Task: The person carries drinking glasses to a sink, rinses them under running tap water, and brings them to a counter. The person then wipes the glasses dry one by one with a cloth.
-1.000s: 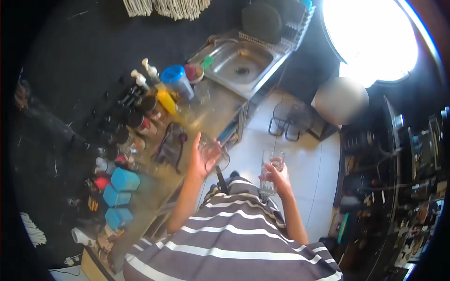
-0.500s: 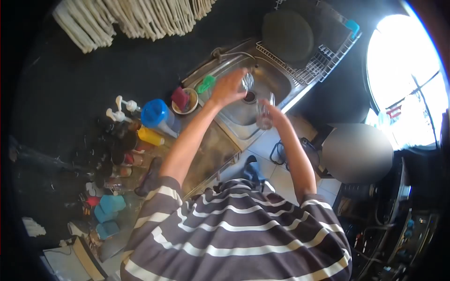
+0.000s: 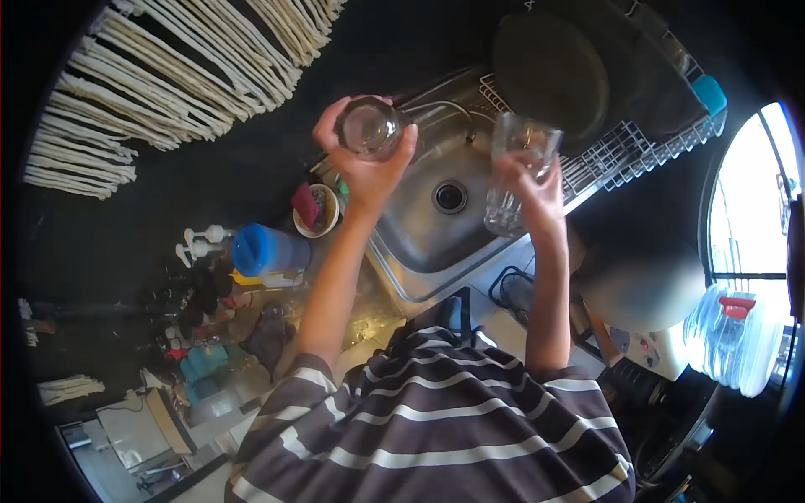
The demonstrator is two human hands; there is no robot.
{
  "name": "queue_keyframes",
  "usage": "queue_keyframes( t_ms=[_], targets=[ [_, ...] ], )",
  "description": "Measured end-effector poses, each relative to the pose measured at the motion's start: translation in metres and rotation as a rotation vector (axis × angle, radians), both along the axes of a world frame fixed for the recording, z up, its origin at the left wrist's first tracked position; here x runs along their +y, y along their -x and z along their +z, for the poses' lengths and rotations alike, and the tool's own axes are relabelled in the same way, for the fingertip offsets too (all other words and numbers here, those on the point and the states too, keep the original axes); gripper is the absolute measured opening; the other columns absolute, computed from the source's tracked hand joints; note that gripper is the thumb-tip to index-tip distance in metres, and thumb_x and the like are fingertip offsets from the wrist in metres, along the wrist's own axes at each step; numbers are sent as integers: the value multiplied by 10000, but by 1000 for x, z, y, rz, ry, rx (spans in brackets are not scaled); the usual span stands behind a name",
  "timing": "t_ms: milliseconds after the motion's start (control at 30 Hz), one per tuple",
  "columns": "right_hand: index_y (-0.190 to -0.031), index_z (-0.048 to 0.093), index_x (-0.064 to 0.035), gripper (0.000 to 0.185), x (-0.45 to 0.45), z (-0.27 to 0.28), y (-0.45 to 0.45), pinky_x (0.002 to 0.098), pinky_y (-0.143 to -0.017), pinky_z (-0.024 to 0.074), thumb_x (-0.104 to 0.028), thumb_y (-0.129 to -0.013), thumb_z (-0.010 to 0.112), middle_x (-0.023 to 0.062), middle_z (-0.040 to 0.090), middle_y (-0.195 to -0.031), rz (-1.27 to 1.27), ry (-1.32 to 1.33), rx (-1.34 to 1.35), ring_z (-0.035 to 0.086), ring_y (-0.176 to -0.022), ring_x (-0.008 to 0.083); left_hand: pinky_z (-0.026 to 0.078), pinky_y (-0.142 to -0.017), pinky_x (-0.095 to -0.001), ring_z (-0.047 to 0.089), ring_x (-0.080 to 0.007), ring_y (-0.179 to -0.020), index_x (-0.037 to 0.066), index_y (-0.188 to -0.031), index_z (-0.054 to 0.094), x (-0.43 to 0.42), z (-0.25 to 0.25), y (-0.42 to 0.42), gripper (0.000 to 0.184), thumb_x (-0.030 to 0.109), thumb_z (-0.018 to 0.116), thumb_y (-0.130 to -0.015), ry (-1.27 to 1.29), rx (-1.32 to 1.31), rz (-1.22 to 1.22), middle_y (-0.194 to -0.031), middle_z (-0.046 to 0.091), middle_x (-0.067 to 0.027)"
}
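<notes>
My left hand (image 3: 366, 178) is wrapped round a clear drinking glass (image 3: 370, 127), held up by the left rim of the sink with its round end facing me. In my right hand (image 3: 541, 191) is a tall clear glass tumbler (image 3: 506, 205), tilted above the right side of the basin. My fingers show through its wall. Between the two hands lies the steel sink (image 3: 411, 243) with its round drain (image 3: 450, 197). No liquid can be made out in either glass.
Right of the sink stands a wire dish rack (image 3: 620, 155) with a large dark round pan (image 3: 549, 80). On the left are a bowl (image 3: 312, 230) with a pink sponge (image 3: 306, 204), a blue-lidded jug (image 3: 260, 250) and pump bottles (image 3: 201, 243). A string fringe (image 3: 193, 75) hangs top left.
Both hands have moved apart, each still holding its glass. My left hand has gone left and up from over the basin; my right has risen to the right. The view has shifted.
</notes>
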State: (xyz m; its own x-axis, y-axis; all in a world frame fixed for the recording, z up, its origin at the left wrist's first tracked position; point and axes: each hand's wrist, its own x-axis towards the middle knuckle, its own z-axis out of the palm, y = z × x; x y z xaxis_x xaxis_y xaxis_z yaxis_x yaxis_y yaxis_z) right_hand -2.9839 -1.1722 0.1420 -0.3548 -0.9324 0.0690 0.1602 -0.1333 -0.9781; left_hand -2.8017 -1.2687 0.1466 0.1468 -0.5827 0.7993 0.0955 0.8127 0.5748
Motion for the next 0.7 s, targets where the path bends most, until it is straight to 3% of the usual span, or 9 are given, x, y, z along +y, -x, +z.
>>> queue_keyframes(
  t_ms=[100,167,200,233,300,400,533,600,700],
  targets=[
    [-1152,439,-36,499,-28,-71,13,325,-596,530,-348,-818,638,99,586,-804,168,-335,-322,633,-696,207,475,-796,-319,558,-206,-888,32,-1182,388,1,-23,1,639,142,774,-684,25,-461,421,-1012,517,-130],
    [-1204,459,-112,452,-21,-148,4,370,-588,523,-443,-899,494,149,609,-874,393,-641,-679,630,-716,259,477,-742,-313,572,-200,-860,51,-1186,396,-7,-95,-2,635,178,772,-690,-418,-623,199,-946,558,-98],
    [-1200,454,-96,429,5,-131,-11,384,-624,529,-423,-923,450,177,597,-889,235,-562,-683,619,-717,284,476,-726,-311,576,-195,-840,62,-1189,396,-19,-126,-7,639,189,773,-688,-491,-698,164,-918,568,-86],
    [-1171,437,17,541,-1,-192,-13,388,-645,539,-446,-895,494,184,579,-905,288,-673,-702,616,-747,275,478,-721,-315,584,-195,-814,79,-1189,397,-10,-129,-11,640,191,774,-684,-517,-788,187,-894,577,-87],
    [-1100,451,91,610,4,-203,-16,378,-658,547,-450,-847,572,164,577,-870,393,-896,-1021,616,-732,264,483,-713,-311,586,-174,-815,69,-1174,396,6,-123,-19,630,186,776,-686,-494,-709,212,-909,577,-83],
    [-867,568,64,577,24,-170,-22,355,-647,534,-510,-800,578,170,608,-745,408,-817,-1164,618,-702,270,484,-721,-281,589,-153,-810,49,-1123,404,27,-112,-27,533,104,750,-721,-654,-304,152,-904,575,-82],
    [-952,562,19,530,39,-158,-18,337,-674,536,-482,-791,623,137,610,-857,488,-794,-1041,614,-730,236,538,-749,-363,615,-236,-807,18,-1044,490,70,-105,-57,428,340,652,-814,-1442,631,-489,-966,574,-140],
    [-956,543,-18,489,49,-153,-19,327,-688,531,-476,-801,615,129,608,-850,396,-835,-847,607,-760,225,538,-757,-387,598,-269,-863,0,-1014,506,112,-113,-64,425,334,664,-803,-1576,1190,-705,-943,572,-163],
    [-981,527,-54,450,72,-147,-22,339,-700,520,-466,-819,603,100,596,-851,358,-819,-773,600,-766,214,542,-748,-392,586,-291,-854,4,-975,524,169,-112,-65,395,333,656,-803,-1567,1147,-554,-908,562,-181]
  ],
)
